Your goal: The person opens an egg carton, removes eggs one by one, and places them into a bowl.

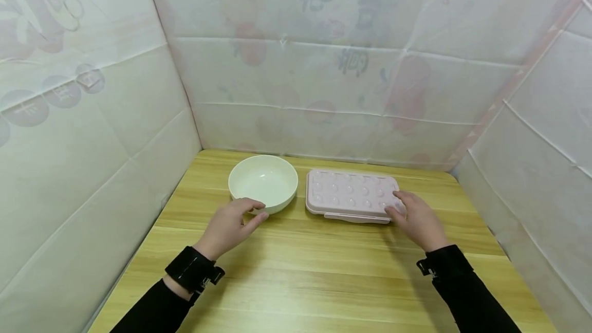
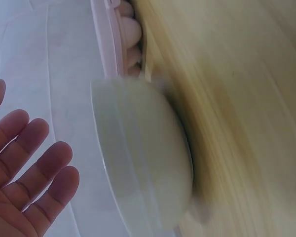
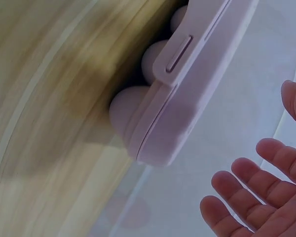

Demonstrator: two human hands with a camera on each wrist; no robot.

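Observation:
A pale cream bowl (image 1: 263,181) stands on the table at the back, left of the middle. My left hand (image 1: 226,225) is at its near rim in the head view; the left wrist view has the straight fingers (image 2: 37,163) spread apart from the bowl's outer wall (image 2: 143,158). To the right of the bowl lies a pink lidded ice ball tray (image 1: 349,191), with round bumps on its lid and round cups (image 3: 130,108) underneath. Over its right end, my right hand (image 1: 421,222) hovers with fingers (image 3: 246,197) loosely extended, holding nothing.
Both objects rest on a wood-grain table (image 1: 319,276), near its back edge. White printed sheeting hangs as a back wall (image 1: 287,81), a left wall (image 1: 92,168) and a right wall (image 1: 546,143), close around the table's sides.

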